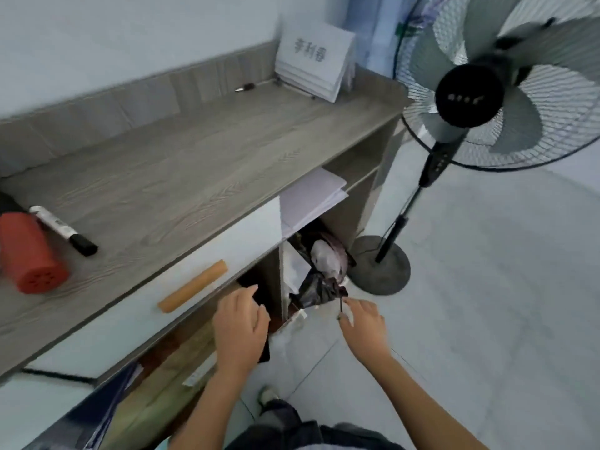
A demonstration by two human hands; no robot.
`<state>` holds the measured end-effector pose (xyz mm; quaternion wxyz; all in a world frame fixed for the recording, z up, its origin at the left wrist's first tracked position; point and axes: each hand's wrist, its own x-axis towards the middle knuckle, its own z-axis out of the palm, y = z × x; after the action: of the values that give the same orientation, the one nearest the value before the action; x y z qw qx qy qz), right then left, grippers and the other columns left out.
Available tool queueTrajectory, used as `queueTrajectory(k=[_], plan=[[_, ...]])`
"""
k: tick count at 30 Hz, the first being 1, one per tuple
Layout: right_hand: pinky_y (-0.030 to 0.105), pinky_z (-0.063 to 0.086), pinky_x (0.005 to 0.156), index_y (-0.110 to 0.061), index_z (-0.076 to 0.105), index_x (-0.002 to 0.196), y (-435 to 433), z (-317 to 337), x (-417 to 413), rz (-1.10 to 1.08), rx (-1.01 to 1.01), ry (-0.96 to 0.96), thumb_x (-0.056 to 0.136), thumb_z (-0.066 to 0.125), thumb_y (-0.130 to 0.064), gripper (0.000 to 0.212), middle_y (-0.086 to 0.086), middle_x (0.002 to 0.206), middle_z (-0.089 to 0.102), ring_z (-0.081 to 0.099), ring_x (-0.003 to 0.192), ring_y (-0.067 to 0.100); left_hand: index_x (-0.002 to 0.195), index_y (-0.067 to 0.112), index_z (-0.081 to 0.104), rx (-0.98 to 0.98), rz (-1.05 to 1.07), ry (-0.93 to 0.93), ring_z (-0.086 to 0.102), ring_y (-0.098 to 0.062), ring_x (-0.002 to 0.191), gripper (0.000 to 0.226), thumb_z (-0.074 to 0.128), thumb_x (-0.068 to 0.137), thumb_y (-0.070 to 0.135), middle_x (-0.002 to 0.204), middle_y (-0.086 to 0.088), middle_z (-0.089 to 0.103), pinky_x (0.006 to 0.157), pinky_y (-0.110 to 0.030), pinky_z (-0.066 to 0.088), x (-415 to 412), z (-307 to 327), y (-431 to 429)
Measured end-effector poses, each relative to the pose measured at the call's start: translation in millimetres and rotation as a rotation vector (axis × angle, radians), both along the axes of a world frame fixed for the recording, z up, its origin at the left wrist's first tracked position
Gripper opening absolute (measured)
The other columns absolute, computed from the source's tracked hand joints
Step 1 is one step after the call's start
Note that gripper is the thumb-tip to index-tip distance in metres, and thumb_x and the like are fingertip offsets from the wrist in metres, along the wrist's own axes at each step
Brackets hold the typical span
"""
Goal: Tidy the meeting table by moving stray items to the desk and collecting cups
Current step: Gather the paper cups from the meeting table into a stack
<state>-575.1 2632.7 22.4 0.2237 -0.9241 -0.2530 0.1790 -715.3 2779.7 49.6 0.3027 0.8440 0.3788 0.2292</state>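
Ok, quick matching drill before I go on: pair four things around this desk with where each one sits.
Things:
1. marker
2. name card stack
3. standing fan
4. black bag

Places:
A. on the floor, right of the desk
B. desk top, far corner by the wall
C. desk top, beside the red object
D. in the open compartment under the desk top

Pairs: 1-C, 2-B, 3-A, 4-D

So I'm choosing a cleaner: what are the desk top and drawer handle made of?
The desk top looks like grey wood-grain laminate, matt: its printed grain pattern repeats, though real veneer can't be ruled out. The handle looks like plain light wood, a smooth tan bar with no shine.
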Motion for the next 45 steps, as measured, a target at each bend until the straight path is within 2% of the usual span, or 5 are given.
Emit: queueTrajectory(k=[2,10,32,41,45], plan=[[0.034,0.029,0.104,-0.014,0.046,0.127,-54,-4,-3,-0.166,-0.01,0.03,0.093,0.04,-0.022,0.036,0.006,0.135,0.048,0.035,0.128,0.022,0.127,0.011,0.048,-0.228,-0.067,0.119,0.045,-0.024,0.121,0.038,0.047,0.091,0.022,0.132,-0.01,0.051,0.098,-0.034,0.037,12,-6,-31],[0.032,0.031,0.101,-0.017,0.053,0.119,-227,-12,-68,-0.547,-0.002,0.098,0.092,0.044,-0.03,0.032,0.001,0.13,0.052,0.039,0.125,0.019,0.112,0.005,0.059,-0.437,-0.508,0.324,0.058,-0.026,0.104,0.026,0.049,0.091,0.016,0.108,-0.013,0.064,0.086,-0.029,0.041,45,-27,-179],[0.032,0.037,0.092,-0.015,0.061,0.107,-435,-3,-233,-1.81,0.147,-0.117,0.088,0.054,-0.031,0.026,0.002,0.115,0.061,0.049,0.112,0.02,0.1,0.008,0.064,-0.132,-1.592,0.477,0.057,-0.019,0.087,0.022,0.048,0.09,0.019,0.09,-0.002,0.064,0.076,-0.03,0.045,72,-5,-475],[0.033,0.035,0.099,-0.014,0.054,0.118,-504,-2,-204,-1.943,0.144,-0.145,0.09,0.051,-0.027,0.032,0.003,0.122,0.058,0.045,0.117,0.02,0.07,0.026,0.054,-0.206,-1.602,0.49,0.057,-0.027,0.087,0.022,0.05,0.088,0.015,0.081,-0.006,0.064,0.071,-0.034,0.042,123,-7,-543],[0.032,0.035,0.102,-0.013,0.051,0.121,-548,2,-179,-1.962,0.13,-0.168,0.09,0.05,-0.027,0.034,0.003,0.124,0.056,0.044,0.12,0.019,0.093,0.008,0.062,-0.296,-1.586,0.453,0.056,-0.028,0.087,0.015,0.049,0.089,0.014,0.087,-0.011,0.063,0.071,-0.032,0.039,161,-5,-596]])
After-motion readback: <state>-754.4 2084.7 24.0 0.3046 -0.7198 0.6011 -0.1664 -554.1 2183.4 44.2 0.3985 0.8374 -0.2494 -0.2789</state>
